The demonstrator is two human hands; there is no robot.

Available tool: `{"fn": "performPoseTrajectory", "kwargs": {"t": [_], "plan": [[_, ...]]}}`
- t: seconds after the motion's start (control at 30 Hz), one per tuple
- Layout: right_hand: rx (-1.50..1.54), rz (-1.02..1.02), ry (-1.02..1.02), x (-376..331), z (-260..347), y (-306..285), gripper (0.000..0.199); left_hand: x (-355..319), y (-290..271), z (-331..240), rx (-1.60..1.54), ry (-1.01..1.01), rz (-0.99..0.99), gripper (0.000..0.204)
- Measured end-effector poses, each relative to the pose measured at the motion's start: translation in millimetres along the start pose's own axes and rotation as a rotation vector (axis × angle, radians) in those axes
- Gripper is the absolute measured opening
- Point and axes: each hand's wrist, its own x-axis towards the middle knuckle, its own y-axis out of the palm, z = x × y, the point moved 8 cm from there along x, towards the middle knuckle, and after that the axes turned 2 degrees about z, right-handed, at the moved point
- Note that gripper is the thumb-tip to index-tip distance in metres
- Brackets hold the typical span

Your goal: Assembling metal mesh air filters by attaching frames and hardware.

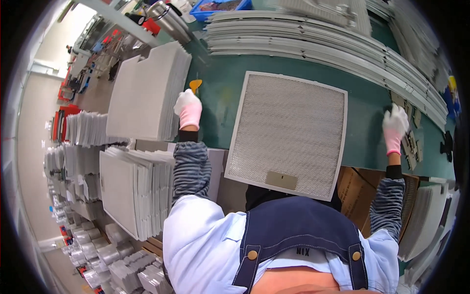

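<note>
A framed metal mesh filter panel (291, 130) lies in front of me on the green worktable (215, 73), its near edge overhanging toward my body. A small flat metal plate (281, 180) sits on the mesh by that near edge. My left hand (188, 108), in a white glove with a pink cuff, is closed left of the panel. From its top sticks a small yellow tool with a fan-shaped head (195, 85); its handle is hidden. My right hand (395, 123), gloved alike, reaches out right of the panel with fingers somewhat apart, beside several small metal plates (417, 147).
Stacked white panels (142, 98) stand at the left, with another stack (127, 191) below. Long metal strips (303, 41) lie across the table's far side. A steel flask (169, 22) and a blue bin (220, 12) are at the back left. Cardboard (360, 191) shows beneath the table.
</note>
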Motion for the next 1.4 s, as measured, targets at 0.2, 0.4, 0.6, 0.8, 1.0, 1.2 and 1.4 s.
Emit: {"fn": "performPoseTrajectory", "kwargs": {"t": [0.2, 0.4, 0.6, 0.8, 1.0, 1.2, 1.4], "plan": [[0.815, -0.047, -0.412, 2.2, 141.8, -58.4, 0.023, -9.4, -14.1, -4.7, 0.0, 0.005, 0.069, 0.033], [0.843, 0.085, -0.551, 2.8, 213.2, -70.9, 0.02, -14.9, -17.5, -11.5, -0.099, 0.061, 0.084, 0.042], [-0.032, 0.304, 0.112, 20.4, 32.0, -4.7, 0.019, -91.9, -61.4, -53.6, -0.423, 0.596, -0.44, 0.027], [-0.191, 0.14, 0.147, 14.6, -31.6, 48.0, 0.015, -67.7, -15.7, -105.6, -0.731, 0.478, 0.043, 0.034], [-0.167, 0.147, 0.155, 10.2, -32.6, 45.3, 0.018, -39.0, -16.4, -163.4, -0.138, 0.5, 0.352, 0.031], [-0.055, 0.174, 0.197, 5.4, -45.3, 55.0, 0.018, -19.3, -5.2, -180.7, -0.204, 0.39, 0.82, 0.027], [0.431, -0.049, 0.07, -4.9, -45.8, 47.2, 0.022, -23.4, 1.8, -194.3, -0.165, 0.395, 0.827, 0.029]]}}
